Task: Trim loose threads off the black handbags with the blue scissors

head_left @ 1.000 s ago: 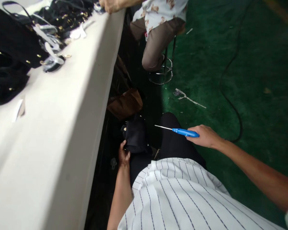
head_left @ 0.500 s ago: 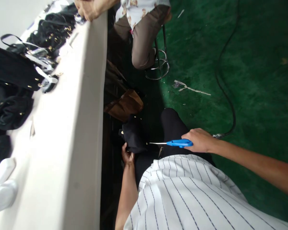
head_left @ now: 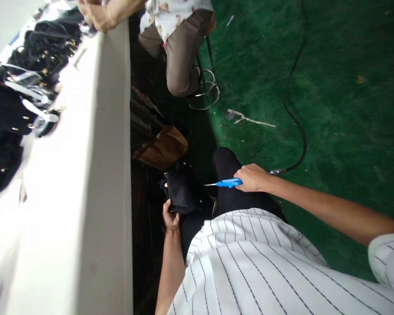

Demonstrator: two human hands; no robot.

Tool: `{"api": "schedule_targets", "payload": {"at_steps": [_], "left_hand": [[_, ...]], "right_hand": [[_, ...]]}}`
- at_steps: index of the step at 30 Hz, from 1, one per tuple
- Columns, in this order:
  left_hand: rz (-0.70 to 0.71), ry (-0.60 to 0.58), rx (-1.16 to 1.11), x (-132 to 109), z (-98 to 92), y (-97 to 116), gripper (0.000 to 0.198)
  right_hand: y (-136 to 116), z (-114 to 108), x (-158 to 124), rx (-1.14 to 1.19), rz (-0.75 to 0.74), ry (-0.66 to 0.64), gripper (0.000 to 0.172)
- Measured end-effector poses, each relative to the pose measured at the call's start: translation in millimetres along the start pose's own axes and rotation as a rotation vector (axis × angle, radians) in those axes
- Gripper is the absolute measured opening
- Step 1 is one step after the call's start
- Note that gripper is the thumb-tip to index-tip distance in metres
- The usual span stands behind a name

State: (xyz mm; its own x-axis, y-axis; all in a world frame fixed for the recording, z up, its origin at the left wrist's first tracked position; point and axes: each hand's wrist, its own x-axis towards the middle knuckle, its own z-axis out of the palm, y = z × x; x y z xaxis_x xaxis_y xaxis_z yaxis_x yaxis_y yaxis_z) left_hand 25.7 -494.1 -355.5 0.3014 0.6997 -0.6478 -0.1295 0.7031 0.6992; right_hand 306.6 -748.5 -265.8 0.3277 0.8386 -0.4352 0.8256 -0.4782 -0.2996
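Below the table edge, left hand grips a black bag; right hand holds blue scissors.

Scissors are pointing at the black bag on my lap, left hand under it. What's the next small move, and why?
Probably ease the blue-handled scissors a little further left toward the black bag. Their tip sits just short of the bag's right edge, while the left hand grips the bag from below and the right hand holds the handles.

Beside the left fingers lies a matt black cloth bag with small shiny metal studs, while the right fingers grip glossy blue plastic snips with a thin metal blade.
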Motion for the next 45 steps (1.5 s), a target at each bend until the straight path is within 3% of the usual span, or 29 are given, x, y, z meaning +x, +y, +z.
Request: {"api": "schedule_targets", "payload": {"at_steps": [5,10,12,14,17,19,21,23,25,29,35,37,42,45], "left_hand": [[0.011,0.109,0.087,-11,12.3,4,0.017],[0.376,0.006,0.585,-25,33.5,10,0.046],[0.482,-0.059,0.767,-33,45.9,13,0.046],[0.656,-0.194,0.905,-44,58.6,16,0.037],[1.059,-0.510,1.131,-59,70.8,22,0.026],[1.291,-0.700,1.284,-67,70.3,24,0.026],[1.436,-0.803,1.412,-74,62.8,21,0.023],[1.442,-0.860,1.518,-81,51.1,13,0.021],[1.342,-0.862,1.591,-90,38.8,3,0.022],[1.162,-0.677,1.681,-103,21.9,-16,0.023],[1.201,-0.527,1.659,-105,12.2,-28,0.022],[1.212,-0.511,1.617,-105,10.2,-29,0.023],[1.218,-0.512,1.590,-104,5.1,-32,0.024],[1.213,-0.500,1.595,-103,2.4,-35,0.023]], "right_hand": [[4,-18,6,0.012,0.026,0.002,0.017],[36,-32,3,0.061,0.255,0.074,0.017],[46,-36,-2,0.107,0.280,0.086,0.016],[55,-37,-10,0.141,0.284,0.090,0.016],[67,-37,-25,0.155,0.315,0.114,0.014],[73,-37,-33,0.153,0.338,0.111,0.013],[71,-38,-38,0.132,0.336,0.059,0.012],[60,-39,-40,0.088,0.304,-0.017,0.011],[43,-40,-39,0.048,0.246,-0.074,0.012],[6,-38,-33,0.048,0.120,-0.090,0.012],[-33,-36,-38,0.028,-0.071,-0.117,0.015],[-39,-39,-38,0.004,-0.105,-0.133,0.015],[-36,-52,-31,-0.151,0.046,-0.120,0.015],[-37,-58,-36,-0.131,-0.031,-0.205,0.013]]}}
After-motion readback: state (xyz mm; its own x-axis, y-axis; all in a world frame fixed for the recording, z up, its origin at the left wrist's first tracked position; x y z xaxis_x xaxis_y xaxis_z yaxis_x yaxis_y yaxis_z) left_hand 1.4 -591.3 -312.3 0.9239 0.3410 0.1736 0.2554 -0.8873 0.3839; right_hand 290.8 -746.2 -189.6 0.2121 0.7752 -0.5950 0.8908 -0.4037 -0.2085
